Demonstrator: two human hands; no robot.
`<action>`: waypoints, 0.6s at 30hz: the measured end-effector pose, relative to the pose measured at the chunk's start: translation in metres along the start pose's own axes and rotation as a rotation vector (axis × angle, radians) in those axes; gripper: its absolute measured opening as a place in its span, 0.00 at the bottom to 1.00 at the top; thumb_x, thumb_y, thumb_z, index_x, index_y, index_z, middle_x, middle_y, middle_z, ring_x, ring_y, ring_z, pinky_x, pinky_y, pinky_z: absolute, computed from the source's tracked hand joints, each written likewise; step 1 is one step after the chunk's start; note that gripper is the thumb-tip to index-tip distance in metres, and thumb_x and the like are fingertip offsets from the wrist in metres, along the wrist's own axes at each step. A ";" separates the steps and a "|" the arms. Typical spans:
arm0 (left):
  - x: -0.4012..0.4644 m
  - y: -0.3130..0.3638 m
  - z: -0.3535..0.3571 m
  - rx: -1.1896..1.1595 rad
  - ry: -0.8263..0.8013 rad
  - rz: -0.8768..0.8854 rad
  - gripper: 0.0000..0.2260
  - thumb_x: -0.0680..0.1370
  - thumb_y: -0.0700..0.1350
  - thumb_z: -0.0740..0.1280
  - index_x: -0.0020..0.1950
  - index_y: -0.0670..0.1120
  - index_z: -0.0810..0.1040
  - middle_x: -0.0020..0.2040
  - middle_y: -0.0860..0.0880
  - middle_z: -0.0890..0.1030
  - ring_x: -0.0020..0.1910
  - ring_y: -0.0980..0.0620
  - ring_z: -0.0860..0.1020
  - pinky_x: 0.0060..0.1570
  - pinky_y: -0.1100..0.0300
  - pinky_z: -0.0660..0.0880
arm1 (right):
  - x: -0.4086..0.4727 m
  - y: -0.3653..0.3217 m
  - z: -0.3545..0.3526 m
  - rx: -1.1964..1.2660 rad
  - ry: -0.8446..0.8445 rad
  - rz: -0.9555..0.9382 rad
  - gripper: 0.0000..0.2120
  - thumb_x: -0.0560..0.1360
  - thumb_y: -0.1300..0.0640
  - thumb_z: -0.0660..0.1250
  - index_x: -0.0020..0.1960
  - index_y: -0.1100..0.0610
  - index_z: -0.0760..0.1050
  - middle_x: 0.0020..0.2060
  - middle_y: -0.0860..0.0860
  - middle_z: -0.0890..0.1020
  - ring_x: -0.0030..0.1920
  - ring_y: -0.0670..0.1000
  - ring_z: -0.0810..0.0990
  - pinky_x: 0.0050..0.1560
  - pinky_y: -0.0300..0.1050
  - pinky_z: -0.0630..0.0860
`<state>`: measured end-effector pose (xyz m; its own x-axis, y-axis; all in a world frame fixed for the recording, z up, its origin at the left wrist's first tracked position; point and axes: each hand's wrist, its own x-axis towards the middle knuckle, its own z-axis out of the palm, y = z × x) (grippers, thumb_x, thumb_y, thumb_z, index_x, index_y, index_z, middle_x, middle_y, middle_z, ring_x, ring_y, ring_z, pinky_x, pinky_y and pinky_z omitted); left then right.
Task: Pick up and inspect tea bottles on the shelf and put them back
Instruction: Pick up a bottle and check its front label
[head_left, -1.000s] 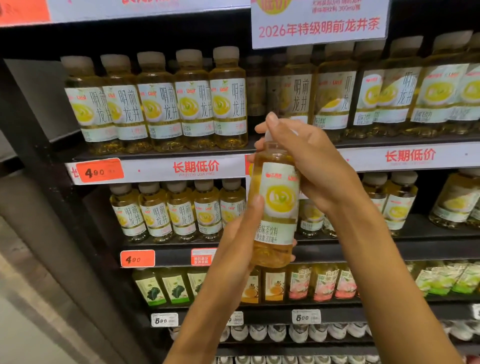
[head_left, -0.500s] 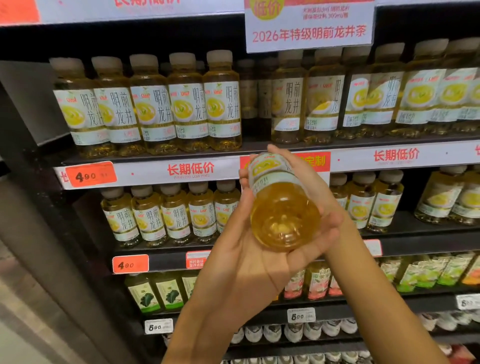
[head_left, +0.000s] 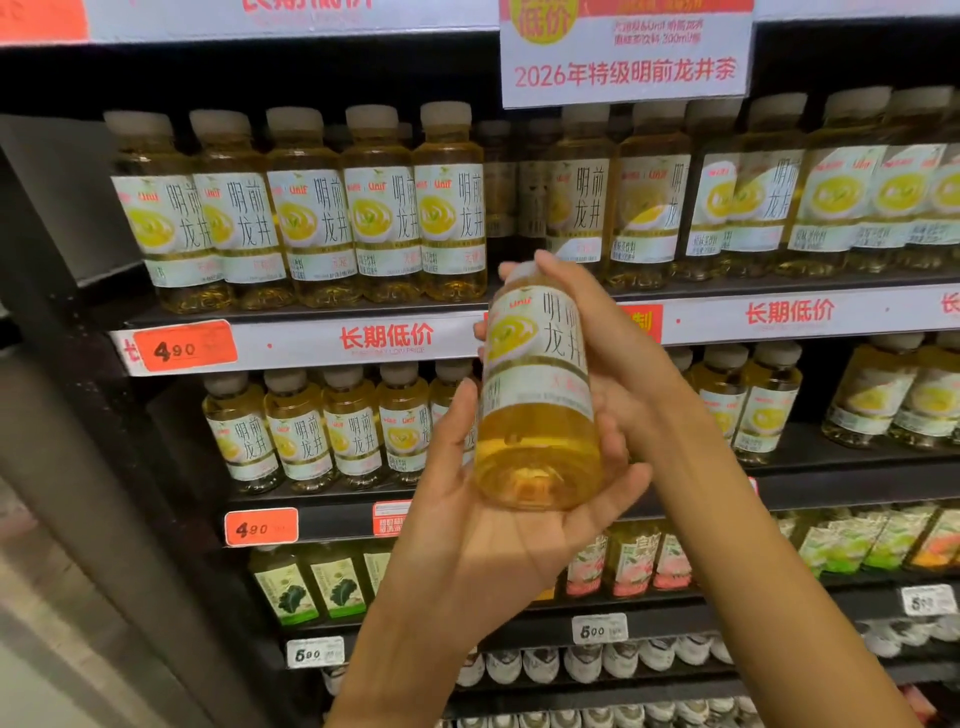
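step: inspect | tea bottle (head_left: 537, 395) tilted, in front of shelf (head_left: 363, 340) | L hand (head_left: 483, 540) cradles base, R hand (head_left: 608, 358) grips top/back | next: upright it, return to row gap

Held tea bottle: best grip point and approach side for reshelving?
Judgement: grip the tea bottle round its labelled mid-body from the right side. It tilts cap-away, base cupped in the left hand; the right hand already wraps the upper body. The straight label band gives the widest even surface, and the cap end stays free.
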<state>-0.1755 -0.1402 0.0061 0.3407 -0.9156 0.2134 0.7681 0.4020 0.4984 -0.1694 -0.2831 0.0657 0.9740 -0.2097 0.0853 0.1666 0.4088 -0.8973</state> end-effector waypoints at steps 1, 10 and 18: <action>0.001 0.000 -0.001 0.026 0.002 0.010 0.32 0.68 0.47 0.78 0.66 0.32 0.72 0.52 0.35 0.79 0.47 0.41 0.81 0.50 0.46 0.79 | -0.001 -0.003 0.002 -0.004 -0.025 -0.057 0.15 0.78 0.48 0.61 0.59 0.55 0.75 0.37 0.56 0.83 0.38 0.53 0.84 0.37 0.45 0.81; 0.000 0.019 -0.021 0.505 0.064 0.020 0.29 0.60 0.50 0.82 0.58 0.43 0.81 0.51 0.38 0.83 0.49 0.44 0.83 0.47 0.52 0.81 | -0.027 -0.018 -0.003 -0.430 -0.117 -0.258 0.17 0.78 0.42 0.58 0.52 0.48 0.82 0.50 0.49 0.85 0.53 0.48 0.83 0.52 0.43 0.79; 0.012 0.021 -0.027 1.051 0.203 0.204 0.24 0.69 0.45 0.77 0.61 0.56 0.73 0.57 0.56 0.82 0.57 0.59 0.80 0.50 0.68 0.76 | -0.043 -0.015 0.004 -0.520 -0.100 -0.549 0.16 0.73 0.53 0.67 0.61 0.53 0.75 0.54 0.51 0.84 0.55 0.47 0.82 0.51 0.39 0.78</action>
<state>-0.1401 -0.1426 -0.0036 0.5667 -0.7753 0.2787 -0.1277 0.2515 0.9594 -0.2133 -0.2769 0.0767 0.7856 -0.1709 0.5946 0.5614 -0.2071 -0.8012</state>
